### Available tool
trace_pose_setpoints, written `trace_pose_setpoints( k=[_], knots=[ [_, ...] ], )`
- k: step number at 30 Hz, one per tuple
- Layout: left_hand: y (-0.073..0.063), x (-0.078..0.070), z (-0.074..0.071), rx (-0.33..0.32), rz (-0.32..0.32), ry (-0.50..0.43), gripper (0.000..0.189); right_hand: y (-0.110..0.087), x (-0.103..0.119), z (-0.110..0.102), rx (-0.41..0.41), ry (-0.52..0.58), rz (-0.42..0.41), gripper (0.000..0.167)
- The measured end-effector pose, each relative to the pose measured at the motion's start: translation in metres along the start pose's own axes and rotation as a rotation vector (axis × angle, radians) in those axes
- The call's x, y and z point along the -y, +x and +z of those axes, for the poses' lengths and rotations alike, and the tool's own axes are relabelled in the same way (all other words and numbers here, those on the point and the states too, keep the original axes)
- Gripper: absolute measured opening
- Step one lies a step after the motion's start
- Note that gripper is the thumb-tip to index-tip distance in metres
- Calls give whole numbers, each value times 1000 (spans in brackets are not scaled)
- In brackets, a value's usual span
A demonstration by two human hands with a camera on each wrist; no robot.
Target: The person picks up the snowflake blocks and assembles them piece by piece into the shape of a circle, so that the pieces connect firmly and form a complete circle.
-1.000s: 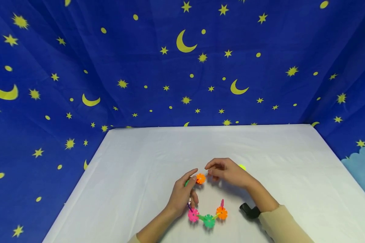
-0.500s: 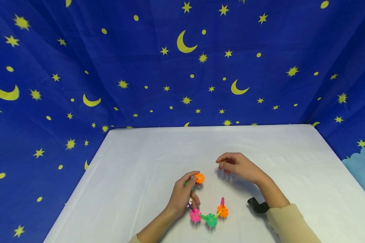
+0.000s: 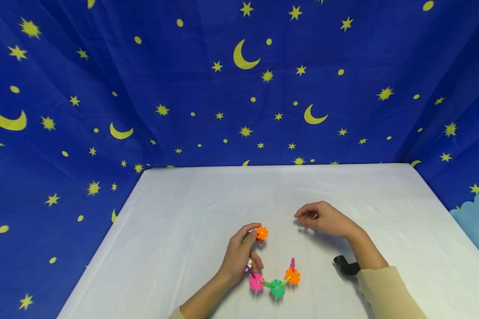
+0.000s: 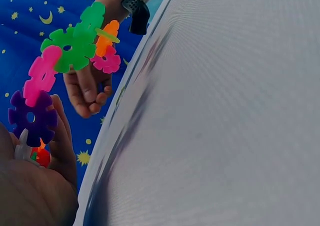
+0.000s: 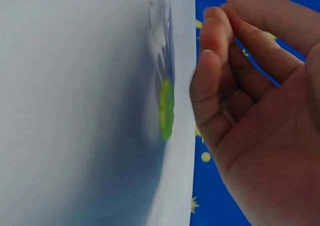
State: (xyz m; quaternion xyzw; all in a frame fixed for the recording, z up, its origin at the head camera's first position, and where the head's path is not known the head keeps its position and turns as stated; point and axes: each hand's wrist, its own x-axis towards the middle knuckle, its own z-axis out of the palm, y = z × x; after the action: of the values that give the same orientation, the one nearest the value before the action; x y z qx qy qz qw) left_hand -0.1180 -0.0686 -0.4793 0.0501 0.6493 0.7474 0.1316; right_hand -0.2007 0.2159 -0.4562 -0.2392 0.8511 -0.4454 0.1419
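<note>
My left hand (image 3: pixel 239 252) holds a curved chain of interlocking plastic flower discs. Its orange end disc (image 3: pixel 262 233) sits at the fingertips, and a white disc shows in the palm. Below the hand hang a pink disc (image 3: pixel 257 282), a green disc (image 3: pixel 277 288) and another orange disc with a pink disc (image 3: pixel 293 263) standing up from it. A purple disc (image 4: pixel 32 117) shows beside the palm in the left wrist view. My right hand (image 3: pixel 325 218) hovers with loosely bent fingers and holds nothing. Close by it on the table are clear discs (image 5: pixel 158 15) and a yellow-green disc (image 5: pixel 166 108).
A white cloth covers the table (image 3: pixel 175 208). Blue fabric (image 3: pixel 207 88) with yellow moons and stars stands behind it and at both sides. A black wrist camera (image 3: pixel 346 266) is at the right wrist.
My right hand has moved right, away from the chain's orange end, and now covers the spot where a yellow disc showed. The left hand stays nearly still with the chain.
</note>
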Motion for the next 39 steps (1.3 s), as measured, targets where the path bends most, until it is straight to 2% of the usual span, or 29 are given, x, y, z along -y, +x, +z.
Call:
trace_pose_setpoints(
  k=[5,8,12,16,20,28,34,39],
  knots=[
    [0,0,0,-1,0,-4,41,-6,-5,-4,56,-56,42,28],
    [1,1,0,-3,0,-4,41,-8,-7,-6,79,-130,34,31],
    [1,1,0,-1,0,-1,41,-9,-7,-6,90,-219,-3,30],
    [1,1,0,0,5,-1,40,-7,-5,-5,90,-233,9,26],
    [0,0,0,2,9,-4,40,-6,-5,-4,89,-220,33,25],
    [1,1,0,3,10,7,40,-6,-5,-5,126,-144,22,20],
    [0,1,0,3,9,12,40,-4,-3,-5,112,-74,23,13],
    [0,-1,1,6,17,9,40,-2,1,-1,68,-28,-18,12]
  ],
)
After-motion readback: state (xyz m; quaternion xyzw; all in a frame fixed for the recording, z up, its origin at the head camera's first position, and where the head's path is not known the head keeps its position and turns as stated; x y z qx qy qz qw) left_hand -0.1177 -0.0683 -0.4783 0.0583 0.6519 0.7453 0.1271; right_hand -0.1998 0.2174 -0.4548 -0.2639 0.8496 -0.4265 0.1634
